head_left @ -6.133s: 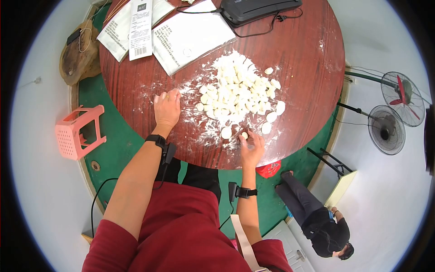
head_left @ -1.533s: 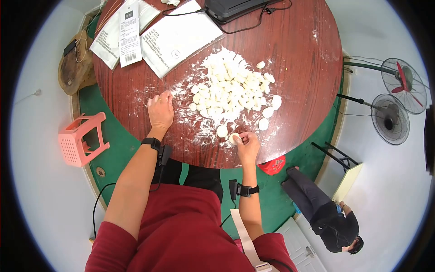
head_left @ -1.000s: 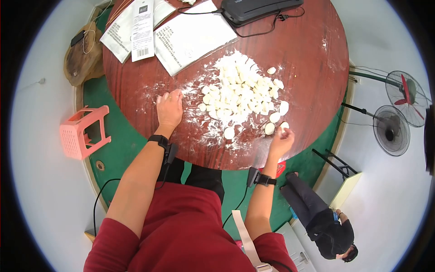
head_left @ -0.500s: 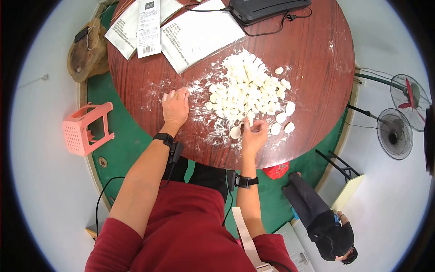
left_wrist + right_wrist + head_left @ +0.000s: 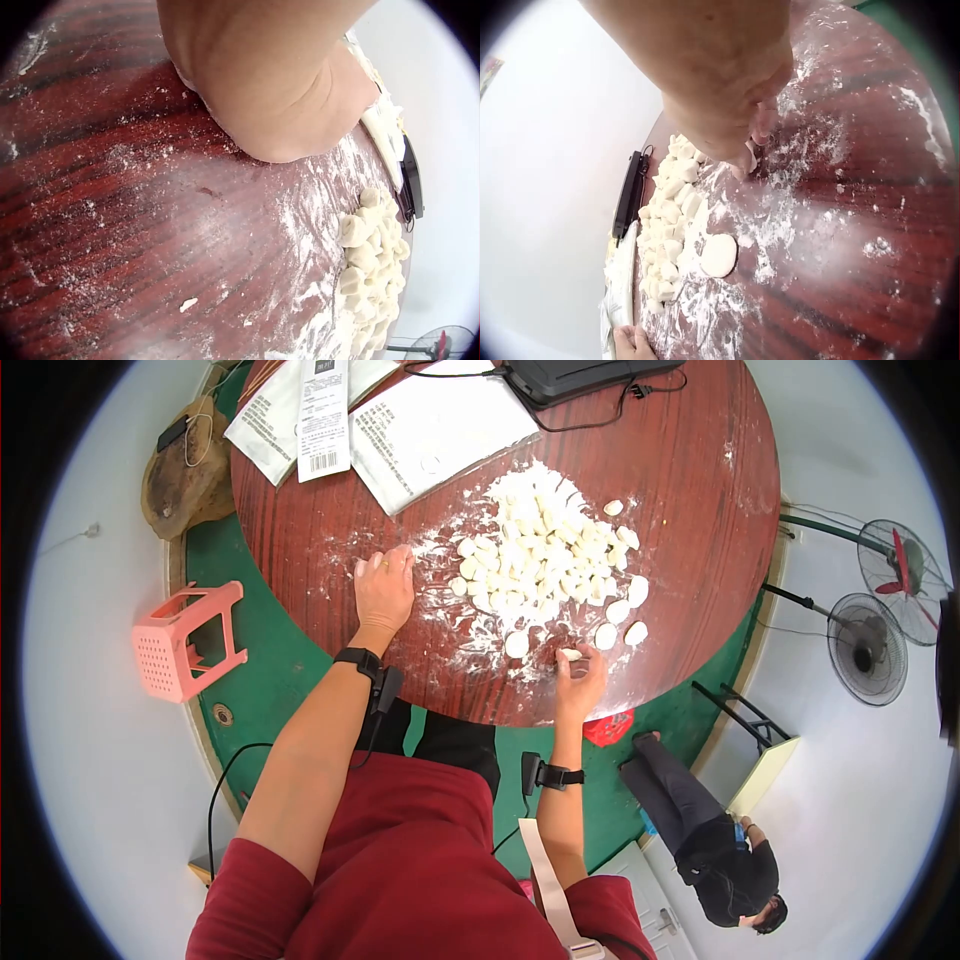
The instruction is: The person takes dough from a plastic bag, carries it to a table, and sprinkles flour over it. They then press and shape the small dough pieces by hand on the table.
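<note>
In the head view, a floury heap of small pale dough pieces (image 5: pixel 540 555) lies on the round dark-red table (image 5: pixel 690 470). My right hand (image 5: pixel 581 687) pinches a small dough piece (image 5: pixel 570 654) at the table's near side. Flattened dough rounds lie around it, one (image 5: pixel 516 644) to its left and several to its right. The left hand (image 5: pixel 384 592) rests on the table left of the heap, fingers loosely bent. In the left wrist view the fingers of that hand (image 5: pixel 277 82) are hidden. The right wrist view shows a flat round (image 5: pixel 719 255) beside the right hand (image 5: pixel 720 97).
White printed packets (image 5: pixel 430 430) and a black device (image 5: pixel 580 375) with a cord lie at the table's far side. A pink stool (image 5: pixel 190 642) stands left, two fans (image 5: pixel 866 640) right. Another person (image 5: pixel 715 850) is at the lower right, and a red bag (image 5: pixel 609 728) is under the table edge.
Over the last second, my right hand has moved from the right-hand rounds to the heap's near edge, then back toward the table's near edge with a small piece. The left hand stays left of the heap.
</note>
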The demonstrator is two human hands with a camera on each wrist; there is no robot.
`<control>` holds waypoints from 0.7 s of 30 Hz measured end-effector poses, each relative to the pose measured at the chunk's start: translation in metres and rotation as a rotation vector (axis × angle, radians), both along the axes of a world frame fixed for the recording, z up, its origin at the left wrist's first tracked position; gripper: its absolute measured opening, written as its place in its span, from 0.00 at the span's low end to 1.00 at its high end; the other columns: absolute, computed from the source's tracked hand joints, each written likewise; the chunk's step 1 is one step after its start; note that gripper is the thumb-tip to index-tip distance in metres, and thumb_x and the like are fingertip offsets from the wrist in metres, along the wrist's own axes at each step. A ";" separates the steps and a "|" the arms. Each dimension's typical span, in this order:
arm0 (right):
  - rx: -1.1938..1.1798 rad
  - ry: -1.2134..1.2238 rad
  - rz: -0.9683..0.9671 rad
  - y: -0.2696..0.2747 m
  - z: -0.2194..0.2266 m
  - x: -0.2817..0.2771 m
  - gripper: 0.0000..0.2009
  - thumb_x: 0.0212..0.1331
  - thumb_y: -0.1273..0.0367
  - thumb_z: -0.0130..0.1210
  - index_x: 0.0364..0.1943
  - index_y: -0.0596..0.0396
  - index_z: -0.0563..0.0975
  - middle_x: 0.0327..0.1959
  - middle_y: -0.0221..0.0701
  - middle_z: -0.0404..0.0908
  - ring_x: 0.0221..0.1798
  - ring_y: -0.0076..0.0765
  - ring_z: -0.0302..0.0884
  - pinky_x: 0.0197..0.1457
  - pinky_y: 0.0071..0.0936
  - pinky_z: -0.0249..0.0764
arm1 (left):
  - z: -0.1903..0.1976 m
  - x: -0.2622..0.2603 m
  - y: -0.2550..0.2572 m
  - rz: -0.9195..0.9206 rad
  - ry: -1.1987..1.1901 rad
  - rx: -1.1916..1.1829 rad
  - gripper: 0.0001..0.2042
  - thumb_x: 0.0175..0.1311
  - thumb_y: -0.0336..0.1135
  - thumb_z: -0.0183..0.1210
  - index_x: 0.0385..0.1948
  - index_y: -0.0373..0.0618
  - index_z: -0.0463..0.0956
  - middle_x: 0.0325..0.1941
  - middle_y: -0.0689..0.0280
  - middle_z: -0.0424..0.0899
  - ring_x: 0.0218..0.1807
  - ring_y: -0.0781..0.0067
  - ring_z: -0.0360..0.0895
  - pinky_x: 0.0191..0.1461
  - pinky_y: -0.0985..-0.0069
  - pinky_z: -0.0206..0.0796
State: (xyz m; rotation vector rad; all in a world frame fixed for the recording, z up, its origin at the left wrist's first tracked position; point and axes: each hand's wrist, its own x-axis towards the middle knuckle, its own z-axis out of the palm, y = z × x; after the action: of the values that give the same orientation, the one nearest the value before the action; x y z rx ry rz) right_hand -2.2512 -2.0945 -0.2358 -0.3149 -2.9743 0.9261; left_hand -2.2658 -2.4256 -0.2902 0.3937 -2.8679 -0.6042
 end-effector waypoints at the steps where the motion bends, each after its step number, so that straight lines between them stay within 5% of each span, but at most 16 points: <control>1: 0.000 -0.001 -0.001 0.000 -0.001 0.001 0.18 0.48 0.70 0.71 0.44 0.57 0.80 0.38 0.36 0.79 0.34 0.37 0.76 0.40 0.32 0.73 | 0.001 0.000 0.000 0.000 -0.011 0.006 0.07 0.69 0.37 0.52 0.42 0.48 0.74 0.35 0.64 0.81 0.39 0.58 0.76 0.45 0.59 0.61; 4: 0.063 0.052 0.039 -0.002 -0.004 0.004 0.21 0.47 0.72 0.71 0.47 0.56 0.79 0.40 0.35 0.78 0.35 0.32 0.78 0.34 0.28 0.78 | 0.000 0.000 -0.001 -0.001 -0.047 0.001 0.07 0.68 0.37 0.53 0.44 0.49 0.74 0.36 0.65 0.81 0.40 0.60 0.76 0.46 0.59 0.61; 12: 0.191 0.225 0.048 -0.011 -0.005 0.006 0.16 0.46 0.74 0.71 0.42 0.57 0.84 0.36 0.36 0.79 0.37 0.38 0.78 0.40 0.32 0.76 | -0.002 0.001 -0.001 -0.005 -0.058 -0.009 0.08 0.68 0.38 0.54 0.45 0.50 0.73 0.37 0.65 0.82 0.41 0.61 0.76 0.47 0.60 0.61; 19: 0.075 0.204 0.001 -0.010 -0.010 0.009 0.13 0.47 0.74 0.70 0.40 0.56 0.86 0.32 0.35 0.80 0.35 0.39 0.78 0.40 0.33 0.75 | -0.001 0.000 -0.002 -0.007 -0.031 -0.016 0.08 0.67 0.37 0.55 0.44 0.50 0.73 0.36 0.65 0.82 0.40 0.61 0.76 0.46 0.60 0.61; 21: 0.062 0.173 0.028 -0.003 -0.016 0.014 0.16 0.46 0.74 0.71 0.43 0.53 0.85 0.37 0.35 0.79 0.42 0.41 0.77 0.45 0.35 0.75 | 0.000 0.001 0.000 -0.012 -0.015 -0.007 0.08 0.67 0.37 0.56 0.44 0.50 0.73 0.36 0.66 0.82 0.40 0.61 0.76 0.46 0.60 0.61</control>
State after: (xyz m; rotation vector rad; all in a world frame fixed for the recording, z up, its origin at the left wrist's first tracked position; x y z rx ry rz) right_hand -2.2375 -2.0976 -0.2520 -0.1828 -2.8487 0.8155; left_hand -2.2651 -2.4261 -0.2905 0.3818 -2.8877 -0.5954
